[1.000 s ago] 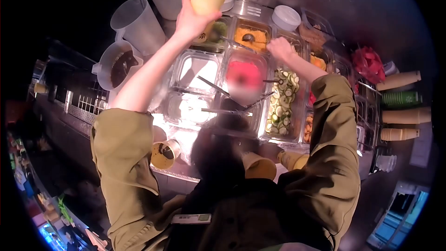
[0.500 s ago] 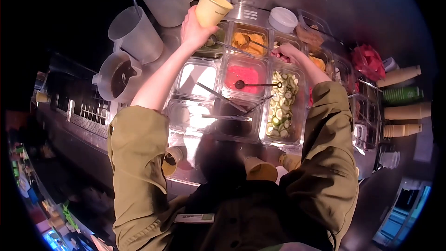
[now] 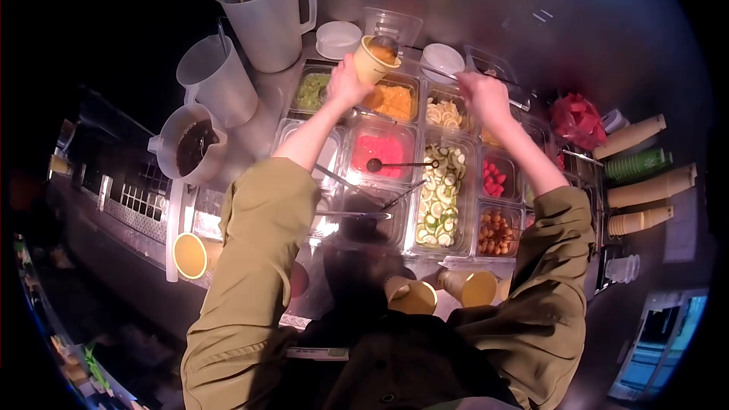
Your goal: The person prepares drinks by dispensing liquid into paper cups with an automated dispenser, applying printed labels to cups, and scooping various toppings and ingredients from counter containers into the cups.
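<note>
My left hand (image 3: pixel 348 82) is wrapped round a yellow paper cup (image 3: pixel 371 66), tilted above the tub of orange pulp (image 3: pixel 392 100). The fingers of my right hand (image 3: pixel 486 97) are closed on the handle of a long ladle (image 3: pixel 436 70). The ladle's bowl is at the cup's mouth, with something orange there. Below the cup are a tub of green pulp (image 3: pixel 313 92) and a tub of pink-red pulp (image 3: pixel 380 156) with a dark spoon lying across it. Sliced limes (image 3: pixel 440 205) fill a long tub.
Three plastic jugs (image 3: pixel 266 23) stand at the left, one with dark liquid. Several yellow cups (image 3: pixel 476 288) lie along the near edge, another (image 3: pixel 190 255) at the left. Stacked cups (image 3: pixel 651 186) and a red bag (image 3: pixel 575 121) are on the right. A white round tub (image 3: pixel 338 39) stands behind.
My right hand has risen from the tubs with the ladle, whose bowl has come to the cup. The cup has moved lower in view and tilts more. The camera view has shifted.
</note>
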`<state>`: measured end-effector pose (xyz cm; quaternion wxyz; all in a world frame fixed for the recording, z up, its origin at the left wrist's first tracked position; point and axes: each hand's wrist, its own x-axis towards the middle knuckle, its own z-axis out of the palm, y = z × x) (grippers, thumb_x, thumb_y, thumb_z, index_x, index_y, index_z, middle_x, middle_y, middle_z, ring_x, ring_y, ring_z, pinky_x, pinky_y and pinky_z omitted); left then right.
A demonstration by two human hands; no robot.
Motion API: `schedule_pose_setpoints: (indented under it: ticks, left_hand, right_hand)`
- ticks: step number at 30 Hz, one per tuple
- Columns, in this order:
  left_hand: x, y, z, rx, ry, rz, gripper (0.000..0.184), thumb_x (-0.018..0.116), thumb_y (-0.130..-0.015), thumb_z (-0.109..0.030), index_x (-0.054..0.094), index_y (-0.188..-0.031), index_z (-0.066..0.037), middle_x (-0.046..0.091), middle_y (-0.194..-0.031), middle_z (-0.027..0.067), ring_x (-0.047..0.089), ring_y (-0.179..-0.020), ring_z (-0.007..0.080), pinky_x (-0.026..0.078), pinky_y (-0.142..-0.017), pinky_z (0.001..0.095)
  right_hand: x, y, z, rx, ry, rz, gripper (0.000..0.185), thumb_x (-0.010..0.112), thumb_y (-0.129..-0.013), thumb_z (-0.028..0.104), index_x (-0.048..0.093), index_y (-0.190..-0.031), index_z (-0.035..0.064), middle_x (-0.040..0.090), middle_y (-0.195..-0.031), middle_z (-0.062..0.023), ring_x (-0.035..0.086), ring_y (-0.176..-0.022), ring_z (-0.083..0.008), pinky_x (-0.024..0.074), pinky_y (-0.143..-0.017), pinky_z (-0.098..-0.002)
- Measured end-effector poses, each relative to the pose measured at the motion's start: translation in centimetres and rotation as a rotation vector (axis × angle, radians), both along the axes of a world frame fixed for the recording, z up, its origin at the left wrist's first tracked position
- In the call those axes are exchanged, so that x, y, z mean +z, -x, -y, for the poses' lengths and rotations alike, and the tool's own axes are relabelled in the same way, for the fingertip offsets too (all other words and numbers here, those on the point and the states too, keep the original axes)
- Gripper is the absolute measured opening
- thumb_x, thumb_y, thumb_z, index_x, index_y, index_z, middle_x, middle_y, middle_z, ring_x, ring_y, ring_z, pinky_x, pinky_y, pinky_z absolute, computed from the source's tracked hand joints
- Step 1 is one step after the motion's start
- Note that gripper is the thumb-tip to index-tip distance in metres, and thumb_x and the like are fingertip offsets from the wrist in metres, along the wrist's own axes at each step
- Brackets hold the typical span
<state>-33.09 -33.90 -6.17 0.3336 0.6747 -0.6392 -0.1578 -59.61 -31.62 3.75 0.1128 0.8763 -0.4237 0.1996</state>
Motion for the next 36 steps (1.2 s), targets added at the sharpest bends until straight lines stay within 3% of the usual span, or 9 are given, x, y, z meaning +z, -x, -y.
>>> schedule_pose_setpoints:
  ticks: [4, 10, 17, 20, 25, 27, 29, 32, 36]
  left_hand:
    - [-0.2, 1.6, 0.9, -0.043, 0.067, -0.364, 0.077, 0.076, -0.056, -0.021, 0.031, -0.116, -0.004, 0.050, -0.111, 0.0180, 0.050, -0.102, 0.0349, 0.042, -0.085, 0.0404]
    - [-1.0, 1.8, 1.1, -0.097, 0.232, -0.424, 0.083, 0.078, -0.053, -0.015, 0.030, -0.121, -0.007, 0.049, -0.112, 0.0183, 0.048, -0.106, 0.0345, 0.040, -0.088, 0.0398]
    - [-0.9, 0.5, 1.6, -0.131, 0.193, -0.547, 0.076, 0.077, -0.054, -0.011, 0.035, -0.117, -0.004, 0.052, -0.109, 0.0154, 0.052, -0.102, 0.0289, 0.042, -0.087, 0.0363]
    - [-0.9, -1.4, 1.3, -0.201, 0.044, -0.884, 0.063, 0.076, -0.060, -0.010, 0.040, -0.111, 0.000, 0.055, -0.105, 0.0126, 0.057, -0.092, 0.0197, 0.048, -0.078, 0.0314]
    - [-0.3, -4.7, -1.2, -0.388, -0.300, -1.460, 0.052, 0.063, -0.080, -0.023, 0.037, -0.120, -0.003, 0.052, -0.110, 0.0121, 0.053, -0.101, 0.0223, 0.046, -0.086, 0.0360]
    - [-0.9, -6.0, -1.5, -0.565, -0.377, -1.691, 0.053, 0.058, -0.083, -0.029, 0.035, -0.123, -0.004, 0.051, -0.113, 0.0115, 0.050, -0.107, 0.0227, 0.043, -0.090, 0.0373]
    - [-0.2, -6.6, -2.3, -0.621, -0.426, -1.752, 0.053, 0.052, -0.085, -0.033, 0.034, -0.125, -0.003, 0.048, -0.118, 0.0116, 0.046, -0.112, 0.0231, 0.037, -0.096, 0.0381]
    - [1.2, -7.5, -3.5, -0.571, -0.440, -1.801, 0.051, 0.051, -0.086, -0.032, 0.036, -0.124, -0.002, 0.047, -0.122, 0.0127, 0.046, -0.112, 0.0238, 0.035, -0.098, 0.0375]
    - [1.1, -9.0, -3.7, -0.542, -0.499, -1.838, 0.044, 0.051, -0.087, -0.027, 0.041, -0.120, 0.000, 0.054, -0.113, 0.0146, 0.054, -0.102, 0.0262, 0.041, -0.092, 0.0408]
  right_hand:
    - [0.8, -0.6, -2.4, 0.111, 0.532, -0.158, 0.042, 0.057, -0.065, 0.005, 0.056, -0.107, 0.0084, 0.057, -0.076, -0.0040, 0.056, -0.060, -0.0182, 0.0452, -0.051, -0.0297]
    - [0.1, 0.6, -2.4, 0.000, 0.310, -0.195, 0.033, 0.057, -0.070, 0.006, 0.059, -0.103, 0.0058, 0.058, -0.071, -0.0054, 0.055, -0.057, -0.0190, 0.0441, -0.050, -0.0280]
    - [-0.5, 1.7, -0.2, -0.216, -1.015, 0.929, 0.017, 0.052, -0.084, 0.012, 0.064, -0.091, 0.0023, 0.052, -0.058, 0.0041, 0.034, -0.043, -0.0017, 0.0230, -0.039, -0.0179]
    - [-0.6, 2.6, 2.3, -0.258, -1.171, 1.026, 0.018, 0.050, -0.084, 0.014, 0.062, -0.086, 0.0009, 0.048, -0.056, 0.0048, 0.030, -0.037, -0.0026, 0.0192, -0.035, -0.0186]
    - [-17.5, 5.5, 12.1, -0.263, -0.804, 0.234, 0.017, 0.056, -0.074, 0.013, 0.065, -0.075, -0.0011, 0.062, -0.060, -0.0062, 0.051, -0.045, -0.0090, 0.0396, -0.041, -0.0254]
    - [-14.0, 0.5, 7.4, -0.451, -0.884, 0.116, 0.015, 0.058, -0.069, 0.011, 0.065, -0.071, -0.0020, 0.063, -0.063, -0.0132, 0.060, -0.055, -0.0197, 0.0473, -0.054, -0.0322]
    - [-15.3, -0.6, 5.9, -0.400, -0.432, -0.077, 0.011, 0.057, -0.070, 0.009, 0.064, -0.072, 0.0014, 0.062, -0.072, -0.0139, 0.060, -0.065, -0.0265, 0.0479, -0.058, -0.0369]
    - [-12.9, -2.9, 1.2, 0.066, -0.040, -0.163, 0.009, 0.059, -0.071, 0.013, 0.062, -0.072, 0.0049, 0.058, -0.078, -0.0130, 0.056, -0.075, -0.0301, 0.0481, -0.061, -0.0401]
    - [-17.2, -4.1, -5.6, 0.105, -0.424, -0.412, 0.012, 0.059, -0.066, 0.014, 0.061, -0.071, 0.0045, 0.055, -0.084, -0.0106, 0.055, -0.084, -0.0275, 0.0494, -0.066, -0.0400]
